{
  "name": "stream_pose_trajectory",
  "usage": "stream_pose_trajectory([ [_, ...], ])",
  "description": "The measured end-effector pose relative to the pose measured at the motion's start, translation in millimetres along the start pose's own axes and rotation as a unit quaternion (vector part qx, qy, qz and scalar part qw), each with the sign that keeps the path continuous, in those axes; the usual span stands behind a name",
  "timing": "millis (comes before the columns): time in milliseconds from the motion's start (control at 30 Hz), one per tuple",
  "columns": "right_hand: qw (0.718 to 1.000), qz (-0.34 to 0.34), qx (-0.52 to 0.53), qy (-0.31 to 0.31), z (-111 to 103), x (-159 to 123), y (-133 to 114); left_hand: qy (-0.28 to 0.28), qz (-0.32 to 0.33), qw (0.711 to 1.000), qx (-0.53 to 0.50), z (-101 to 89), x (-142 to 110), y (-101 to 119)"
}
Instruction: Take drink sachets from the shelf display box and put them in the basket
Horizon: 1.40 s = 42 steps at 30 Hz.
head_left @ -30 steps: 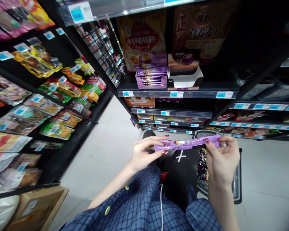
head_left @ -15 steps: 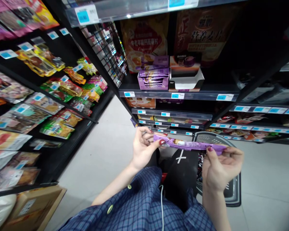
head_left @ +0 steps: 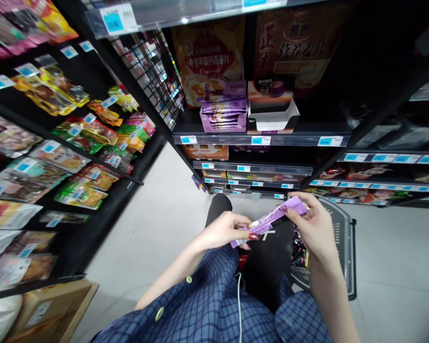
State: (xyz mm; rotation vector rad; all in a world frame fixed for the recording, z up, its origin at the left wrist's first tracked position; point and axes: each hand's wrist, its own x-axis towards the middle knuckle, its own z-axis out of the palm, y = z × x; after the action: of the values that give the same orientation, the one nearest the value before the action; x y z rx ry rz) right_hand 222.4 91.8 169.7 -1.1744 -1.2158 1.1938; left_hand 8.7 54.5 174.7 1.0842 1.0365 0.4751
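Note:
A slim purple stick sachet is stretched between my two hands above my lap. My left hand pinches its lower left end between thumb and fingers. The upper right end is gripped by my right hand, thumb on top. The sachet slants, its right end higher. Similar purple sachets lie stacked in a purple display box on the shelf ahead. Beside that box is a dark and white display carton with a cut-out front; its inside looks mostly bare.
A grey shopping basket with small packets in it stands on the floor to my right. Snack racks run along the left, with a cardboard box below. Large cereal bags stand behind the display boxes. A white cable hangs over my shirt.
The sachet has turned from nearly level to slanting, its right end raised. My hands have come closer together; the right moved up and left, the left moved down. The view shifted slightly.

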Motion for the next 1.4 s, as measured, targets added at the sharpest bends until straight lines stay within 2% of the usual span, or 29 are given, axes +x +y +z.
stream_pose_trajectory([
  [200, 1.0, 0.005, 0.002, 0.026, -5.3, 7.3, 9.6, 0.02, 0.028, 0.999, -0.034, 6.0, 12.4, -5.9],
  [367, 1.0, -0.003, -0.008, 0.026, -4.0, 7.5, 8.5, 0.026, 0.012, 0.998, -0.063, 5.2, 17.7, -9.2],
  [467, 1.0, -0.005, -0.007, 0.027, -3.8, 6.2, 8.8, 0.005, 0.004, 0.996, -0.089, 3.0, 17.1, -9.1],
  [533, 1.0, -0.009, 0.013, 0.022, -4.0, 5.2, 9.4, -0.053, -0.012, 0.989, -0.14, 0.9, 16.8, -10.0],
  [567, 0.999, -0.012, 0.031, 0.015, -4.1, 4.8, 9.3, -0.104, -0.026, 0.979, -0.173, -0.1, 17.2, -11.3],
  [667, 0.993, -0.031, 0.111, -0.036, -3.9, 4.4, 7.3, -0.274, -0.072, 0.926, -0.25, -0.5, 20.8, -17.7],
  [733, 0.983, -0.048, 0.161, -0.074, -3.4, 4.9, 5.9, -0.311, -0.08, 0.908, -0.27, 3.2, 24.0, -21.6],
  [800, 0.978, -0.056, 0.184, -0.086, -2.5, 5.7, 6.6, -0.261, -0.057, 0.929, -0.255, 10.6, 25.7, -22.4],
  [833, 0.979, -0.052, 0.181, -0.08, -1.7, 6.1, 8.0, -0.213, -0.043, 0.948, -0.231, 15.3, 25.7, -21.4],
  [900, 0.986, -0.026, 0.155, -0.049, 0.7, 6.3, 12.5, -0.077, -0.019, 0.985, -0.155, 25.2, 24.2, -17.3],
  [967, 0.993, 0.009, 0.119, -0.018, 4.1, 5.8, 17.6, 0.056, -0.005, 0.996, -0.066, 33.2, 21.6, -12.6],
  [1033, 0.994, 0.038, 0.1, -0.002, 7.8, 4.9, 21.3, 0.124, 0.003, 0.992, -0.009, 37.8, 19.7, -9.3],
  [1100, 0.993, 0.057, 0.105, 0.006, 10.4, 4.3, 22.5, 0.118, 0.004, 0.993, -0.005, 39.1, 19.1, -8.1],
  [1233, 0.987, 0.086, 0.137, 0.011, 10.9, 6.1, 21.0, 0.083, -0.025, 0.994, -0.073, 38.5, 19.2, -7.6],
  [1400, 0.983, 0.094, 0.156, 0.026, 14.5, 6.6, 23.4, 0.086, -0.04, 0.99, -0.101, 40.0, 18.4, -7.5],
])
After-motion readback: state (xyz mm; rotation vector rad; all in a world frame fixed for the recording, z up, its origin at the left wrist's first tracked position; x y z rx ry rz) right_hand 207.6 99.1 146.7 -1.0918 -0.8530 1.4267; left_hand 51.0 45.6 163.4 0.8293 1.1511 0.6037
